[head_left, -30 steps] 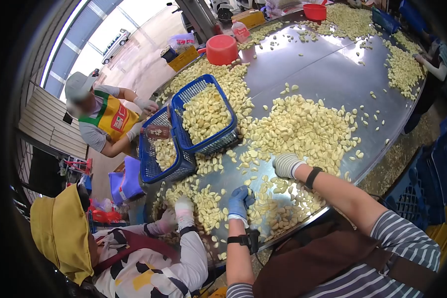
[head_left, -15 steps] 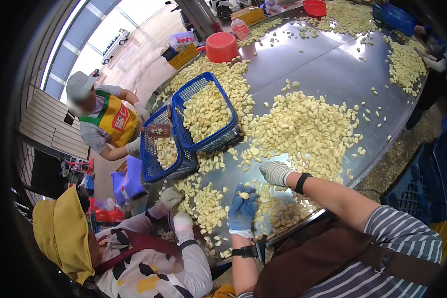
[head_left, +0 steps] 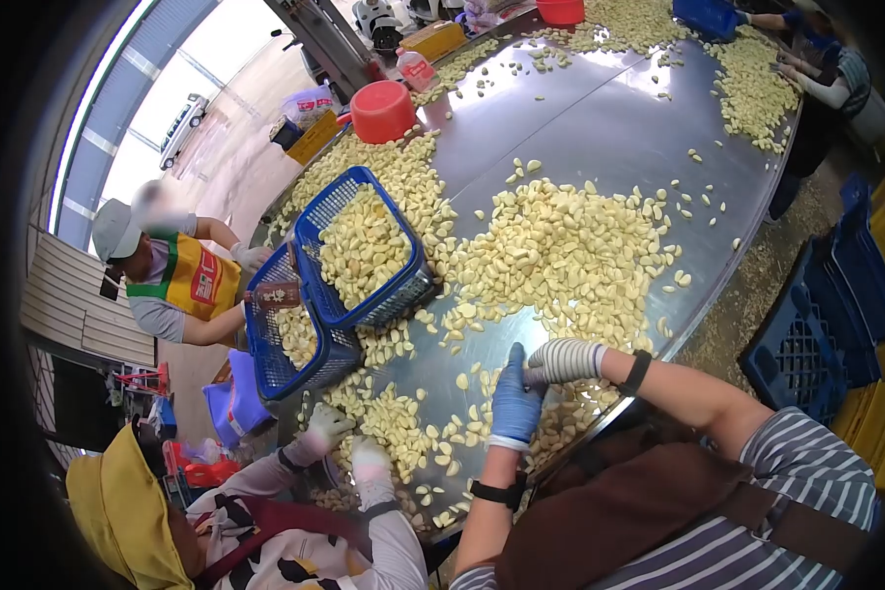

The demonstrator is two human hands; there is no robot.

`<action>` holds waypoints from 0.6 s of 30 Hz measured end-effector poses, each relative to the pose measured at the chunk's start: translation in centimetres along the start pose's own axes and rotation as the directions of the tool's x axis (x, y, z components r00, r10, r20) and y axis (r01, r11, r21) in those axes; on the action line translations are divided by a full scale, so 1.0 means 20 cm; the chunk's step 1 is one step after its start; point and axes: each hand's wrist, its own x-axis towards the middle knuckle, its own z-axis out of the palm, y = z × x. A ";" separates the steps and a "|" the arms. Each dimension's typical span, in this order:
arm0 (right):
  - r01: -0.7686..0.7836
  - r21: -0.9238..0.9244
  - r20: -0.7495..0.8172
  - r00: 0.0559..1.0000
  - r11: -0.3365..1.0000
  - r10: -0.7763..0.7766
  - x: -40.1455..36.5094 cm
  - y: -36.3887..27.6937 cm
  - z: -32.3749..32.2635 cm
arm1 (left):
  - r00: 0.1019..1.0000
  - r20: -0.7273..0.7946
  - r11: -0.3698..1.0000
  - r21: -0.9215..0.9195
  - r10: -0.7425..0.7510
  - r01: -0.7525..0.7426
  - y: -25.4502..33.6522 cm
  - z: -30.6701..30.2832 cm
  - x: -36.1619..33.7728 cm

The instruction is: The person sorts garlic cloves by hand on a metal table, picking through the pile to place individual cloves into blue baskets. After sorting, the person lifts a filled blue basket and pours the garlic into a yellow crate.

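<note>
Picking over pale cloves [head_left: 552, 429], seemingly, by near edge of surface [head_left: 560, 133]: straight-fingered left hand [head_left: 516, 401] is touching half-curled right hand [head_left: 566, 361], any hold unclear, next move probably calling for light pinch.

Fingers of the wearer's left hand [head_left: 514, 405] lie over the table [head_left: 521, 128]; those of the right hand [head_left: 566, 361] lie just beside, to the right, contact unclear. Main heap of garlic cloves [head_left: 570, 261]: beyond the fingers, ahead and slightly right. Loose cloves [head_left: 572, 415]: nearer than the fingers, toward the table edge. Smaller pile [head_left: 388, 421]: left of the fingers, by a co-worker's hand [head_left: 370, 458]. Ahead-left of the fingers, adjacent: far basket [head_left: 388, 307], near basket [head_left: 332, 362]; cloves in both. Basin [head_left: 383, 111]: beyond the baskets; bottle [head_left: 417, 70] behind it. Stacked crates [head_left: 806, 344]: off the table, right of the fingers.
</note>
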 end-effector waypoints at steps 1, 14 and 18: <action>0.065 -0.054 -0.017 0.998 0.996 -0.066 -0.03 -0.01 -0.02 | 1.000 -0.002 1.000 -0.002 -0.004 0.004 -0.02 0.03 -0.02; 0.112 0.684 -0.239 0.968 0.720 0.077 -0.23 -0.12 0.13 | 0.977 0.010 0.679 -0.718 -0.211 0.154 0.24 -0.06 -0.13; 0.141 0.826 -0.269 0.949 0.545 0.162 -0.30 -0.11 0.18 | 0.990 0.021 0.673 -0.731 -0.136 0.108 0.31 -0.05 -0.13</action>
